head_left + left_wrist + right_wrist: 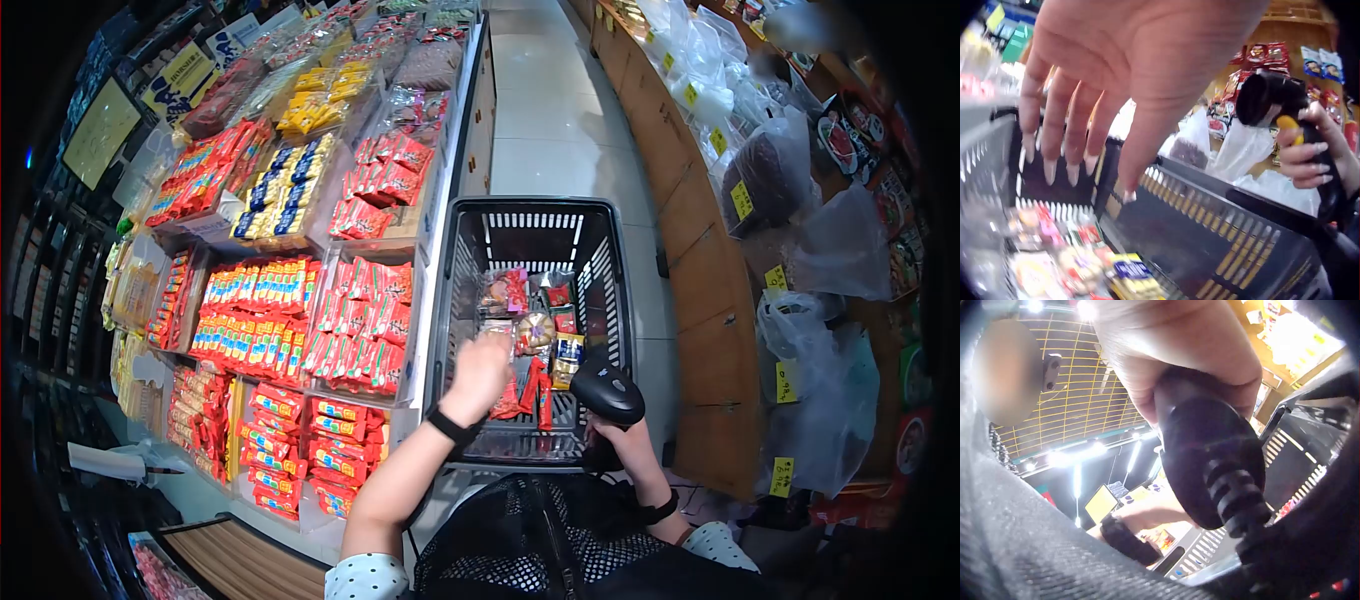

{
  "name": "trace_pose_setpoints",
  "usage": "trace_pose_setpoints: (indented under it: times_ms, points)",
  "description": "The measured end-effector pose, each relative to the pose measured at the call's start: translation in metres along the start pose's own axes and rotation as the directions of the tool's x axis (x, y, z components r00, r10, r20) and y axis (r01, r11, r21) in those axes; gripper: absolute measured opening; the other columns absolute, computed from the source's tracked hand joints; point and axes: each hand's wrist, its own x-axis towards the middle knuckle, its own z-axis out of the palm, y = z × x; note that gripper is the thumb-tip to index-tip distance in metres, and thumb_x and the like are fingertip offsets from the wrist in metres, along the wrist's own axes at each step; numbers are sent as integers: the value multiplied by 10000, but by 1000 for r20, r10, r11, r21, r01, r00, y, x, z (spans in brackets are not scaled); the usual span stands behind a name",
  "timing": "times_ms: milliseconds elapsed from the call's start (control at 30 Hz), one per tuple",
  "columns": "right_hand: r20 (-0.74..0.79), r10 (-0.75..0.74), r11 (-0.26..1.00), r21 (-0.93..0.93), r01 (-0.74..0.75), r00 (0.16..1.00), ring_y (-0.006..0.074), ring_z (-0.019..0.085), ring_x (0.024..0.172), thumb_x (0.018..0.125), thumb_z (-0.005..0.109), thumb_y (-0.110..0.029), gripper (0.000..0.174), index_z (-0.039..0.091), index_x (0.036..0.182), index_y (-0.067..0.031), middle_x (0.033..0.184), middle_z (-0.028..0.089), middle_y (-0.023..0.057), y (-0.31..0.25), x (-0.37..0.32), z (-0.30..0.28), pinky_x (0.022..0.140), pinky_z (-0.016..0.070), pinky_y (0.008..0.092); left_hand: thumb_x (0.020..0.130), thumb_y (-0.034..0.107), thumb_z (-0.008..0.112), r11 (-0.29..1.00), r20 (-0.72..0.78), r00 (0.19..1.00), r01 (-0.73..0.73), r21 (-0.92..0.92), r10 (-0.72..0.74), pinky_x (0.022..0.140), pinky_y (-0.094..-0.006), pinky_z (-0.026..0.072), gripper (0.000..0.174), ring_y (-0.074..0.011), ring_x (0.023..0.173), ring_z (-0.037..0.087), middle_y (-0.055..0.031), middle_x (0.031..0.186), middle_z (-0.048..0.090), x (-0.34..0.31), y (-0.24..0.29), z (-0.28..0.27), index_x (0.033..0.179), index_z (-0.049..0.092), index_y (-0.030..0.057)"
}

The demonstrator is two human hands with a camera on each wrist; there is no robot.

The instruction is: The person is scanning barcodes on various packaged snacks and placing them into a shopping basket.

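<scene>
Left hand [483, 365]: grip empty, fingers extended above snack packets [569, 360] | right hand [626, 442]: grip curled round scanner [607, 391] | why: basket [515, 250] likely gathers packets within both hands' reach

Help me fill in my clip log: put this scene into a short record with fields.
Place: shop aisle
Left hand: over the basket, fingers extended, holding nothing
Right hand: grips a black scanner
Basket: black, slotted sides, snack packets inside
Left of basket: red packets and yellow packets on display
Right of basket: plastic bags with yellow labels
Wear: dark wristbands
</scene>
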Motion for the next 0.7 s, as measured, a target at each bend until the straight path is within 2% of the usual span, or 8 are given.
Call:
trace_pose_setpoints:
  times_ms: [33, 67, 100, 133, 233, 467, 567, 700]
  points:
    - [-8, 23, 999, 41, -23, 1000, 95, 579, 712, 756, 640, -36, 206, 593, 955, -8, 799, 627, 26, -2, 0, -2, 658, 463, 251, 659, 194, 718, 1000, 155, 988, -8, 0, 7, 705, -407, 480, 358, -309, 808, 598, -144, 832, 601, 1, 3, 26, 934, 560, 28]
    - [-15, 29, 999, 45, -28, 999, 95, 579, 712, 756, 640, -36, 206, 593, 955, -8, 799, 627, 26, 2, 1, -7, 658, 463, 251, 664, 205, 727, 992, 470, 873, 100, 81, -126, 731, -400, 491, 369, -302, 828, 612, -146, 875, 613, 8, 2, 61, 951, 571, 35]
    - [4, 20, 999, 25, -20, 1000, 95, 579, 722, 757, 644, -39, 211, 590, 958, -9, 810, 627, 29, 10, 1, -14, 667, 463, 250, 690, 200, 704, 987, 508, 849, 89, 136, -147, 760, -397, 489, 374, -287, 889, 607, -138, 947, 614, 6, -4, 96, 998, 562, 42]
    - [24, 12, 1000, 6, -13, 1000, 95, 579, 731, 758, 648, -43, 215, 587, 961, -10, 821, 627, 33, 15, 1, -20, 676, 462, 250, 786, 184, 538, 983, 561, 808, 113, 147, -177, 803, -421, 456, 271, -284, 1021, 562, -130, 1073, 596, 3, -11, 127, 1011, 590, 44]
    - [-18, -13, 999, -37, 12, 1000, 92, 583, 804, 752, 667, -41, 264, 587, 1001, -6, 888, 638, 31, 11, -2, -24, 738, 464, 260, 777, 237, 603, 926, 580, 723, 267, 265, -375, 813, -416, 447, 383, -274, 1058, 535, -112, 1099, 569, -3, -36, 195, 1120, 501, 102]
    - [7, 32, 999, 8, -32, 999, 96, 576, 791, 760, 659, -33, 295, 566, 1039, -10, 884, 625, 21, 28, 4, -47, 733, 465, 261, 517, 326, 841, 941, 642, 691, 196, 277, -333, 828, -401, 431, 764, -233, 1003, 582, -90, 1059, 600, -15, -53, 198, 1130, 450, 91]
    - [30, 107, 991, 73, -109, 994, 88, 567, 769, 767, 653, -45, 265, 568, 1016, -11, 861, 615, 14, 34, 10, -55, 708, 461, 258, 454, 372, 860, 957, 735, 619, 117, 264, -278, 833, -385, 421, 736, -226, 992, 596, -77, 1030, 635, -13, -48, 197, 1067, 552, 106]
    - [33, 162, 981, 100, -165, 986, 91, 568, 681, 787, 627, -59, 202, 570, 973, -4, 783, 604, 23, 17, 12, -50, 624, 460, 242, 752, 272, 650, 947, 719, 634, 70, 315, -286, 791, -393, 435, 206, -213, 938, 625, -24, 982, 660, -3, -37, 181, 928, 678, 169]
